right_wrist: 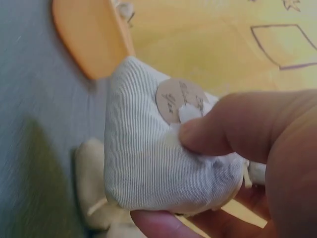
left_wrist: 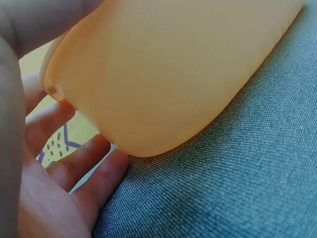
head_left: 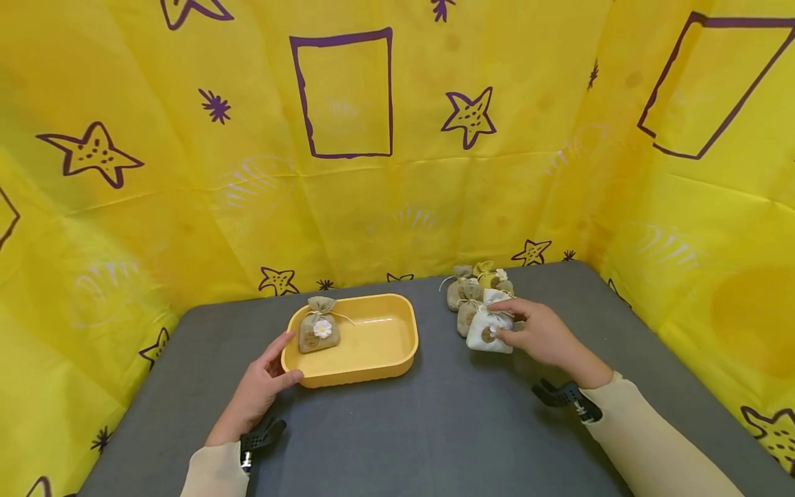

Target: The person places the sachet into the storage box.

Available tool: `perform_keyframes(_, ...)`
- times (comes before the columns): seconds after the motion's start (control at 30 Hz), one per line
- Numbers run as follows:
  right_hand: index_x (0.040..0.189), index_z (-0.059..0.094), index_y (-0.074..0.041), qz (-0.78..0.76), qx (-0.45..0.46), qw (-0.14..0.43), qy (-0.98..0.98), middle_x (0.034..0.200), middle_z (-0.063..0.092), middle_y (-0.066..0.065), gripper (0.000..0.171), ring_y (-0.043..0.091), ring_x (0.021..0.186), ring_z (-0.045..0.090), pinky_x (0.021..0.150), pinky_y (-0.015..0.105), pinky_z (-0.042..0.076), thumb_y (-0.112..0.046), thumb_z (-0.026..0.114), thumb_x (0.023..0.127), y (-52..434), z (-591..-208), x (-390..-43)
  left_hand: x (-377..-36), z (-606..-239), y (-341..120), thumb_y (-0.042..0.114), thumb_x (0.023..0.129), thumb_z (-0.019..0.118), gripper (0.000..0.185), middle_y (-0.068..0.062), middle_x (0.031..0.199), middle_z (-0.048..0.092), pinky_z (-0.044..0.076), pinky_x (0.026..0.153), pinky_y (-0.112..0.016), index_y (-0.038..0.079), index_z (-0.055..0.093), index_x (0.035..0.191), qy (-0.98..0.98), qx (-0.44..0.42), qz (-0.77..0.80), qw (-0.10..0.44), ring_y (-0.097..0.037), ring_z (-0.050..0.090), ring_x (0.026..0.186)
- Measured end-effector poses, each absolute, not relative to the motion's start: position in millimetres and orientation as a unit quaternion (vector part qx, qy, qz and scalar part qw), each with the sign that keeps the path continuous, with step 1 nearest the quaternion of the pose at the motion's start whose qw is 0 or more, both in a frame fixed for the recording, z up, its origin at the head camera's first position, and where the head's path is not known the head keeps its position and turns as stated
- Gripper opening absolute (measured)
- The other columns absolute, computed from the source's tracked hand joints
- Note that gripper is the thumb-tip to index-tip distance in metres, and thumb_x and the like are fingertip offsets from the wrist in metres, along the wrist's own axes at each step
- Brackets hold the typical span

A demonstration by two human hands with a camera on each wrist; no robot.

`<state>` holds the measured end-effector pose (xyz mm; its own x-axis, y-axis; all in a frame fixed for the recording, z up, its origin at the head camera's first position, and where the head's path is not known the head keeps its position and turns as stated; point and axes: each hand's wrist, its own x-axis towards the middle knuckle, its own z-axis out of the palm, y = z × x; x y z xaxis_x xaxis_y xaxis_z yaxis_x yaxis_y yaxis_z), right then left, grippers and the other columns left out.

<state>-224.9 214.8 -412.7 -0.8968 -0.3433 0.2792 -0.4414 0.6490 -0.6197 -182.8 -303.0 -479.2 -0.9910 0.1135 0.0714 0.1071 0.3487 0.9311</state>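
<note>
My right hand (head_left: 539,333) pinches a small white striped fabric pouch (head_left: 488,333), thumb on its front face and fingers behind. A round brown paper tag (right_wrist: 174,99) with handwriting and a small white flower show on the pouch beside the thumb. My left hand (head_left: 259,385) holds the left end of a yellow plastic tray (head_left: 379,353), thumb at the near corner of its rim and fingers along the outer wall. Inside the tray, at its left end, sits a grey-beige drawstring pouch (head_left: 318,330) with a white daisy and a string bow.
Several more tied pouches stand bunched behind the white one, among them a beige pouch (head_left: 467,319) and a yellow pouch (head_left: 486,276). A grey cloth (head_left: 410,442) covers the table. Yellow fabric walls (head_left: 348,214) with purple drawings rise at its back and sides.
</note>
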Motion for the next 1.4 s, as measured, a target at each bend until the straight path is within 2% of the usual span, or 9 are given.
perform_keyframes(0.33, 0.124, 0.071, -0.018, 0.439, 0.180, 0.023, -0.880, 0.115, 0.067, 0.009, 0.042, 0.029, 0.097, 0.061, 0.066, 0.036, 0.052, -0.020, 0.081, 0.083, 165.9, -390.1, -237.2, -183.4, -479.0, -302.9, 0.017, 0.095, 0.071, 0.075, -0.016, 0.162, 0.018, 0.037, 0.095, -0.013, 0.011, 0.030, 0.158, 0.822, 0.067, 0.566, 0.004, -0.038, 0.029, 0.143)
perform_keyframes(0.53, 0.121, 0.071, -0.018, 0.466, 0.189, 0.003, -0.864, 0.116, 0.065, 0.007, 0.041, 0.025, 0.092, 0.062, 0.067, 0.034, 0.053, -0.013, 0.081, 0.082, 116.7, -382.6, -242.6, -183.3, -479.9, -304.4, 0.018, 0.095, 0.071, 0.075, -0.016, 0.162, 0.019, 0.038, 0.095, -0.014, 0.013, 0.031, 0.158, 0.826, 0.067, 0.560, 0.004, -0.039, 0.030, 0.142)
perform_keyframes(0.73, 0.121, 0.072, -0.020, 0.466, 0.208, -0.025, -0.859, 0.107, 0.067, 0.006, 0.040, 0.020, 0.083, 0.061, 0.065, 0.033, 0.053, -0.010, 0.080, 0.083, 62.1, -386.4, -248.6, -181.8, -479.6, -304.6, 0.018, 0.095, 0.071, 0.075, -0.016, 0.162, 0.019, 0.038, 0.094, -0.013, 0.014, 0.031, 0.158, 0.827, 0.065, 0.559, 0.004, -0.040, 0.030, 0.142)
perform_keyframes(0.93, 0.119, 0.071, -0.023, 0.402, 0.219, -0.055, -0.887, 0.125, 0.064, 0.000, 0.040, 0.018, 0.105, 0.058, 0.082, 0.033, 0.048, -0.010, 0.080, 0.083, 18.9, -397.7, -266.5, -182.7, -479.4, -304.1, 0.020, 0.095, 0.070, 0.075, -0.015, 0.163, 0.018, 0.038, 0.095, -0.015, 0.015, 0.030, 0.158, 0.824, 0.066, 0.563, 0.009, -0.039, 0.029, 0.143)
perform_keyframes(1.1, 0.118, 0.072, -0.023, 0.361, 0.216, -0.074, -0.904, 0.126, 0.064, -0.003, 0.041, 0.016, 0.112, 0.055, 0.087, 0.032, 0.047, -0.006, 0.079, 0.082, -7.3, -404.0, -282.4, -183.5, -480.3, -304.8, 0.020, 0.095, 0.070, 0.075, -0.014, 0.163, 0.018, 0.039, 0.095, -0.015, 0.015, 0.030, 0.158, 0.820, 0.066, 0.568, 0.010, -0.038, 0.029, 0.143)
perform_keyframes(1.2, 0.119, 0.072, -0.022, 0.347, 0.213, -0.083, -0.910, 0.127, 0.063, -0.003, 0.041, 0.014, 0.109, 0.055, 0.083, 0.029, 0.046, -0.005, 0.079, 0.083, -18.3, -406.9, -287.6, -183.5, -480.9, -305.2, 0.019, 0.095, 0.071, 0.075, -0.014, 0.163, 0.018, 0.039, 0.094, -0.015, 0.015, 0.031, 0.158, 0.818, 0.066, 0.571, 0.009, -0.038, 0.030, 0.143)
perform_keyframes(1.33, 0.125, 0.070, -0.021, 0.325, 0.217, -0.090, -0.916, 0.131, 0.062, -0.001, 0.046, 0.017, 0.092, 0.056, 0.062, 0.026, 0.040, 0.000, 0.074, 0.084, -26.5, -408.5, -289.5, -183.8, -480.9, -305.2, 0.019, 0.094, 0.071, 0.075, -0.014, 0.163, 0.018, 0.039, 0.094, -0.014, 0.014, 0.031, 0.157, 0.816, 0.068, 0.574, 0.008, -0.038, 0.030, 0.142)
perform_keyframes(1.4, 0.127, 0.070, -0.021, 0.312, 0.215, -0.088, -0.921, 0.132, 0.062, 0.000, 0.049, 0.016, 0.085, 0.054, 0.057, 0.025, 0.035, 0.003, 0.071, 0.084, -27.9, -408.1, -289.2, -184.1, -480.6, -305.2, 0.019, 0.094, 0.072, 0.075, -0.014, 0.163, 0.018, 0.039, 0.094, -0.015, 0.014, 0.031, 0.157, 0.815, 0.069, 0.575, 0.009, -0.038, 0.030, 0.142)
